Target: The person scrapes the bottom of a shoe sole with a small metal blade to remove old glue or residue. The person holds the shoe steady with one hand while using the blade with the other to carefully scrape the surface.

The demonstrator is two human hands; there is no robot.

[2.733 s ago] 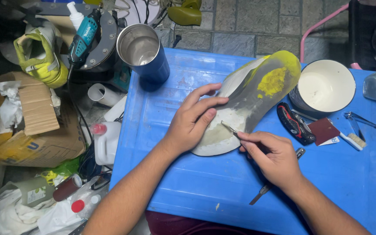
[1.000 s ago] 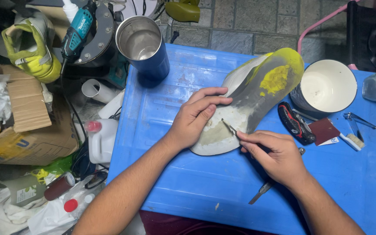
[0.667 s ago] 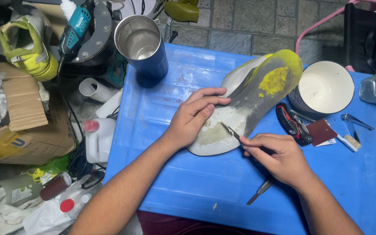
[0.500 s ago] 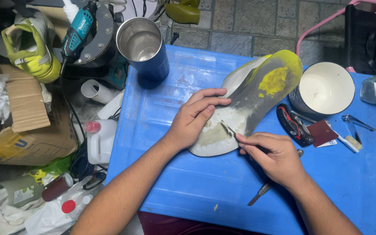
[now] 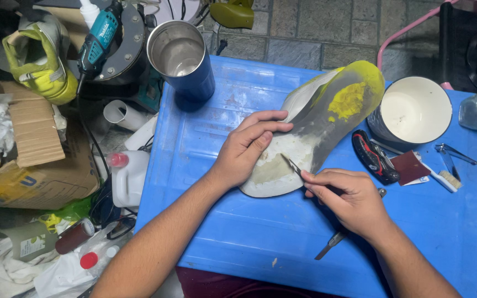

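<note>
Blue plastic table: a shoe sole is laid diagonally, heel nearest. It is pinned flat by the left hand, fingers together; a thin blade is pinched in the right hand, tip touching the heel.

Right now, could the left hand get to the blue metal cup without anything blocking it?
Probably yes. The left hand rests on the shoe sole, and only bare blue table lies between it and the blue metal cup.

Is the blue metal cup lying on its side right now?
No. The blue metal cup stands upright at the far left corner of the blue table, its open mouth facing up.
</note>
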